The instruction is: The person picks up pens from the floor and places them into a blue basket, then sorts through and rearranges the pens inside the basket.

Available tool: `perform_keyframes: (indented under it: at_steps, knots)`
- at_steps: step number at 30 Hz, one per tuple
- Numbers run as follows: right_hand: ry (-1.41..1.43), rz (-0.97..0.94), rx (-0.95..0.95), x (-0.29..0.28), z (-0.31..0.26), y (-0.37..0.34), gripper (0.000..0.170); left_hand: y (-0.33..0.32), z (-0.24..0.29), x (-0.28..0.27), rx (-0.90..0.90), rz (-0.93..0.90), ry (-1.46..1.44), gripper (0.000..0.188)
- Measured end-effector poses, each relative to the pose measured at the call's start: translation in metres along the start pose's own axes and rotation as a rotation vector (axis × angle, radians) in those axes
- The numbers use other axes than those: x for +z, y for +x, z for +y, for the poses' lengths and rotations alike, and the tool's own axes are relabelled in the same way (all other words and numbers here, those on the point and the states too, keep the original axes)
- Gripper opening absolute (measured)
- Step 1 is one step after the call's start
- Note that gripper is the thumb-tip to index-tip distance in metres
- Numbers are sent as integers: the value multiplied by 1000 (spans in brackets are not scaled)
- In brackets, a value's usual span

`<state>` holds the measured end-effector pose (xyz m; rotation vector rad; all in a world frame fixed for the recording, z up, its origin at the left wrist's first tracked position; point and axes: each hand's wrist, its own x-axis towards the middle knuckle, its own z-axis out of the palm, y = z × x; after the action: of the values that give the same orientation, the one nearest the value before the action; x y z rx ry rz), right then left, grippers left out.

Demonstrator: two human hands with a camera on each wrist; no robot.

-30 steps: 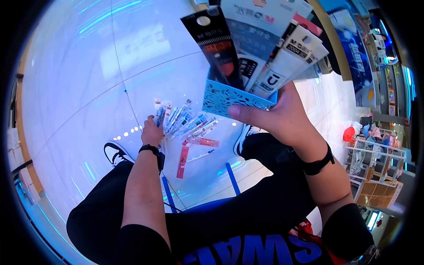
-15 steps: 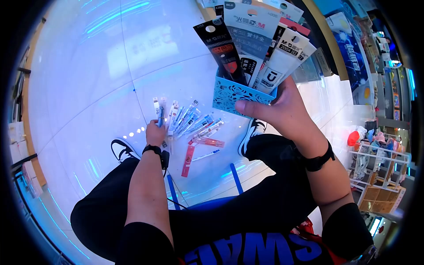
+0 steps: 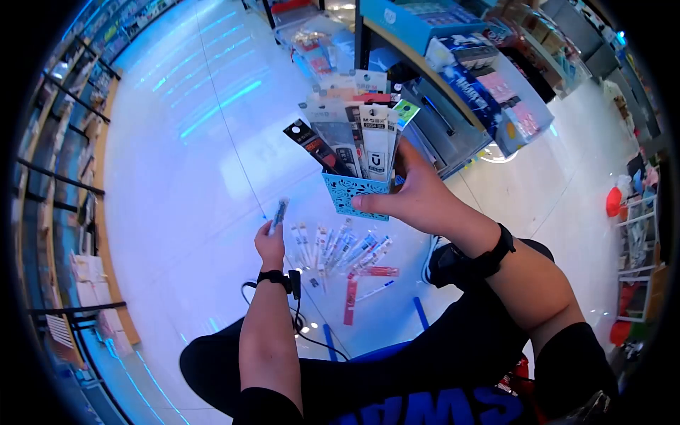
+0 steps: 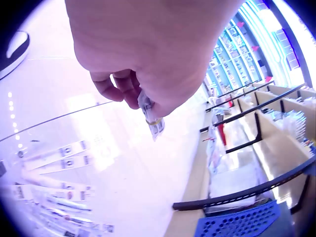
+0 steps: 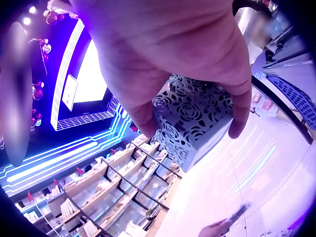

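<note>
My right hand (image 3: pixel 418 195) grips a light blue pen holder (image 3: pixel 347 197) with a cut-out rose pattern, thumb across its front. In the right wrist view, fingers wrap both sides of the holder (image 5: pixel 190 111). Upright in it stand several flat stationery packets (image 3: pixel 375 145), white, grey and black, fanned at the top. My left hand (image 3: pixel 269 246) pinches a slim, clear-wrapped packet (image 3: pixel 281 211) above the floor, left of the holder. In the left wrist view the packet's end (image 4: pixel 154 123) pokes out below the fingers. Below both hands, more slim pen packets (image 3: pixel 340 244) lie spread on the floor.
Two red strips (image 3: pixel 350 301) and a white-and-blue pen (image 3: pixel 375 290) lie near the pile. A display stand (image 3: pixel 425 78) with boxes rises beyond the holder. Shelving (image 3: pixel 64 184) lines the left side. Blue stool legs (image 3: pixel 421 313) and my knees are close below.
My left hand has risen from the pile with the slim packet in its fingers. The head view has shifted, showing more of the stand, while my right hand keeps its hold on the pen holder.
</note>
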<state>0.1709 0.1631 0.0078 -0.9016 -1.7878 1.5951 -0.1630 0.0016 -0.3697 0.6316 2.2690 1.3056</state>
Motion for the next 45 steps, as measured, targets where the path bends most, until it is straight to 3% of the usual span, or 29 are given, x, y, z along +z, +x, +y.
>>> perform_keyframes:
  at_steps: [2, 4, 6, 10, 16, 21, 26, 35, 45]
  knots:
    - [-68, -26, -3, -2, 0, -1, 110, 36, 35, -13, 95, 121, -98, 48]
    - [-31, -11, -56, -2, 3, -3, 111, 47, 117, -41, 208, 184, -96, 56]
    - [4, 1, -92, -1, 7, -1, 112, 66, 177, -70, 208, 171, -139, 56]
    - [-137, 23, -50, -4, 1, -6, 112, 26, 315, -121, 412, 114, -480, 49]
    - [-101, -2, -87, 2, -3, -8, 105, -49, 420, -180, 556, 61, -739, 57]
    - [-210, -139, 73, 1, -28, -18, 112, -114, 432, -191, 672, -41, -777, 61]
    - [-178, -185, 31, 10, -19, -17, 109, -124, 415, -184, 864, -155, -436, 63]
    - [-190, -235, -25, 24, -8, -17, 98, -145, 425, -165, 841, -373, -448, 55]
    - [-193, -288, -25, 22, -14, -23, 96, -151, 428, -154, 805, -384, -353, 63]
